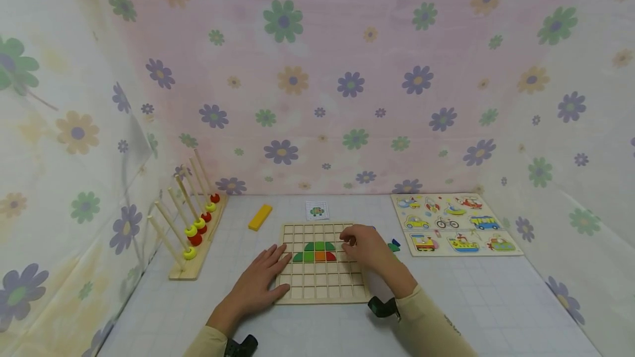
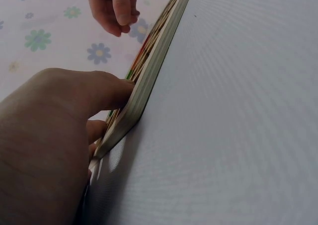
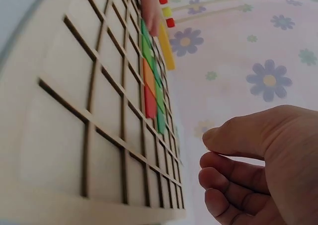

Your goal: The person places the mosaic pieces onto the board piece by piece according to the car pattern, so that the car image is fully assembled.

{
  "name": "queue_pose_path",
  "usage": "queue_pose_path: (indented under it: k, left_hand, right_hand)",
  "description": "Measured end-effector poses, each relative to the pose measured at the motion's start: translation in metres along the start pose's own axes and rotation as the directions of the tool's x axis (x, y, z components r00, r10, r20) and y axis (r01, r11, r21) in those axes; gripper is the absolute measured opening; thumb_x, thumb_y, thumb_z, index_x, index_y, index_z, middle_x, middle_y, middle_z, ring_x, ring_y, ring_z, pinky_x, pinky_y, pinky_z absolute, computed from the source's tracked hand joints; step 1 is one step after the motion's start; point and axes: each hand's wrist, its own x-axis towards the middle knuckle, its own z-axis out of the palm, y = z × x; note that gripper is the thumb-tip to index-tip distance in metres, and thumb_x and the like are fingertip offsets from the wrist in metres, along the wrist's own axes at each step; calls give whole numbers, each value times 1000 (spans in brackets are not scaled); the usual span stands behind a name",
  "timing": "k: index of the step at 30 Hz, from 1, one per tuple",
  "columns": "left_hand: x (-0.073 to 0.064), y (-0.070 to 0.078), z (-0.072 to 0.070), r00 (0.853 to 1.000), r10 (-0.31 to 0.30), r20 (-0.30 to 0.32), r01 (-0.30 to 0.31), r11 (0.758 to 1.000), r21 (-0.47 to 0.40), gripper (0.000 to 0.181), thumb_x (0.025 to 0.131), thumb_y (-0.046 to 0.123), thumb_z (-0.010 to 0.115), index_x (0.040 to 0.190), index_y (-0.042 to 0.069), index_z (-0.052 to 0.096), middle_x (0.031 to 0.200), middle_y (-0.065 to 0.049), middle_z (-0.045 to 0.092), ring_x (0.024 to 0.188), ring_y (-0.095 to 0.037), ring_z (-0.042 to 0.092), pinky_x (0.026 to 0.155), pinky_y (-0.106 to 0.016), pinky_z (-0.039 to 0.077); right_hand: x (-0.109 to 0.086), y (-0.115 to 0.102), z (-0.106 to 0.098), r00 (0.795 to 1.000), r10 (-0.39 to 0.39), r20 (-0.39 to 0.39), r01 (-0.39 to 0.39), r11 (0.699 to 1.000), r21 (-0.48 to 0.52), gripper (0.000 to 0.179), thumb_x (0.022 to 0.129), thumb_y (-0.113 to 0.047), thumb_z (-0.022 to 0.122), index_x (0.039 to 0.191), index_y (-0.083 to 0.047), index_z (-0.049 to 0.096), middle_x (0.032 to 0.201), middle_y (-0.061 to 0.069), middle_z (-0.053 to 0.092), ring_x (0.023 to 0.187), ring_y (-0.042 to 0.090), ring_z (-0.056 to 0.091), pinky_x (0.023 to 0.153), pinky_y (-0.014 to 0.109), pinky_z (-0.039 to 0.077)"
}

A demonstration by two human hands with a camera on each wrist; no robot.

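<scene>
White tabletop: left hand (spread) touches gridded board; right hand, empty, curls loosely.

Pale wooden grid board with its two-o'clock edge partly hidden behind the right hand, anything between its fingers unclear, small white square card beyond at twelve o'clock, printed details too small to tell, beige sleeve cut off at five o'clock

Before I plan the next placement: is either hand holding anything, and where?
No hold is visible. The right hand shows nothing between its fingertips; the left hand just rests at the left edge of the wooden grid board.
</scene>
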Motion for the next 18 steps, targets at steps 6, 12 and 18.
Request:
queue_pose_path:
  k: [6,12,18]
  left_hand:
    - [-2,-1,3,999,26,-43,-26,1000,4,72,104,48,65,164,10,50,173,-13,37,160,-40,30,129,-55,25]
    - [-2,-1,4,1000,11,-24,-11,1000,-13,73,105,49,64,165,11,49,174,-12,36,161,-38,29,131,-53,22]
    - [0,1,-1,1000,-19,24,19,1000,3,75,104,49,63,166,12,46,176,-11,32,163,-36,24,131,-55,21]
  right_hand:
    - [-3,13,-24,1000,-19,-20,19,1000,-1,19,96,-5,80,115,-4,80,102,0,73,86,15,64,76,38,59]
    - [-12,37,-51,1000,-8,6,9,999,-39,22,98,-3,79,120,-2,79,109,8,74,93,22,65,80,43,59]
    - [-26,59,-72,995,94,28,-92,995,-47,25,98,-5,77,123,-1,78,114,12,74,97,25,65,81,45,59]
